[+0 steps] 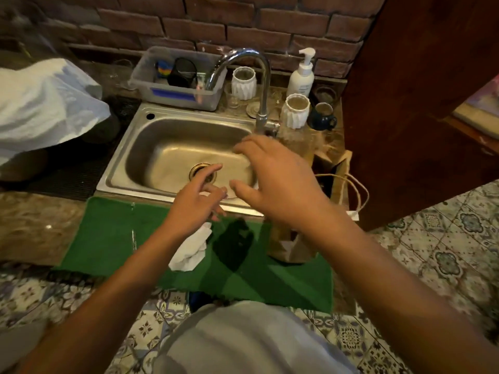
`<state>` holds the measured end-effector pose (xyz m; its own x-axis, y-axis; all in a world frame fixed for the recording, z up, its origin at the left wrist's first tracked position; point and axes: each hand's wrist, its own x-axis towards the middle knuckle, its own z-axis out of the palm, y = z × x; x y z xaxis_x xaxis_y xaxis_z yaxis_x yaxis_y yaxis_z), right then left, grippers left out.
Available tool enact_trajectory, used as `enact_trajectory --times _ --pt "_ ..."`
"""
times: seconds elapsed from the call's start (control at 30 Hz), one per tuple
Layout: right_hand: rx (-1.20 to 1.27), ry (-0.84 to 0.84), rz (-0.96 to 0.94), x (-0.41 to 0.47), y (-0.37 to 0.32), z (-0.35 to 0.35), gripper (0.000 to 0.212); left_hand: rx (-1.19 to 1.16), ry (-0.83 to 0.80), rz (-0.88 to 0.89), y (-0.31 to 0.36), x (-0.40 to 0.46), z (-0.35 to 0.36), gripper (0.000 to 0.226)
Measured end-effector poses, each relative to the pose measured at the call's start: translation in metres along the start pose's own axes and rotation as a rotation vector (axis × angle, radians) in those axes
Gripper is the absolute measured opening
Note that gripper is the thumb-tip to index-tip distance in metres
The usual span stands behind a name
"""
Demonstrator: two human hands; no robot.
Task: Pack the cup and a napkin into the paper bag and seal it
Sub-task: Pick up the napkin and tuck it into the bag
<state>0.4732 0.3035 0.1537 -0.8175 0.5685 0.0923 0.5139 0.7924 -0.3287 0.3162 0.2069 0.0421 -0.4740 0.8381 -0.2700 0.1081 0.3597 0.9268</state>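
Note:
My left hand (pixel 198 202) hovers over the sink's front rim with its fingers loosely curled. A bit of white shows in its palm, and the crumpled white napkin (pixel 190 251) hangs from under it onto the green mat (pixel 113 238). My right hand (pixel 280 182) is spread wide above the sink's right edge and holds nothing that I can see. The brown paper bag (pixel 340 171) with twine handles stands open just right of that hand; its lower part (pixel 295 249) shows under my forearm. A blurred translucent brownish shape (pixel 295 143) lies beyond my fingers; whether it is the cup I cannot tell.
The steel sink (pixel 127 160) has a curved tap (pixel 263 85). Behind it stand a plastic tub (pixel 172 94), two white ribbed vases (pixel 295 109), a dark mug (pixel 322 117) and a pump bottle (pixel 302 76). A white plastic bag (pixel 46 103) lies left; a wooden panel (pixel 410 103) stands right.

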Motion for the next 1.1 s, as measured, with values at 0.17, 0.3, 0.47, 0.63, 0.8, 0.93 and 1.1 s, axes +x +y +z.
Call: enact_trajectory --times 0.17,0.3,0.47,0.63,0.8,0.93,1.1 --pt "0.003 -0.281 0.064 0.017 -0.033 0.075 0.063 0.198 0.246 -0.059 -0.076 -0.019 -0.081 0.046" --pt "0.067 -0.465 0.179 0.020 -0.056 0.139 0.082 0.432 0.300 -0.172 -0.140 -0.034 -0.131 0.051" --pt "0.100 -0.570 0.412 0.027 -0.067 0.209 0.077 0.615 0.254 -0.264 -0.196 -0.044 -0.160 0.060" --pt "0.143 -0.557 0.666 0.029 -0.071 0.253 0.081 0.604 0.218 -0.272 -0.218 -0.036 -0.170 0.068" --pt "0.159 -0.446 0.780 0.034 -0.081 0.275 0.085 0.654 0.124 -0.239 -0.223 -0.028 -0.174 0.065" --pt "0.172 -0.475 0.828 0.036 -0.090 0.288 0.069 0.708 0.074 -0.200 -0.224 -0.023 -0.175 0.064" --pt "0.086 -0.528 0.706 0.039 -0.099 0.296 0.058 0.711 0.012 -0.171 -0.227 -0.017 -0.182 0.038"
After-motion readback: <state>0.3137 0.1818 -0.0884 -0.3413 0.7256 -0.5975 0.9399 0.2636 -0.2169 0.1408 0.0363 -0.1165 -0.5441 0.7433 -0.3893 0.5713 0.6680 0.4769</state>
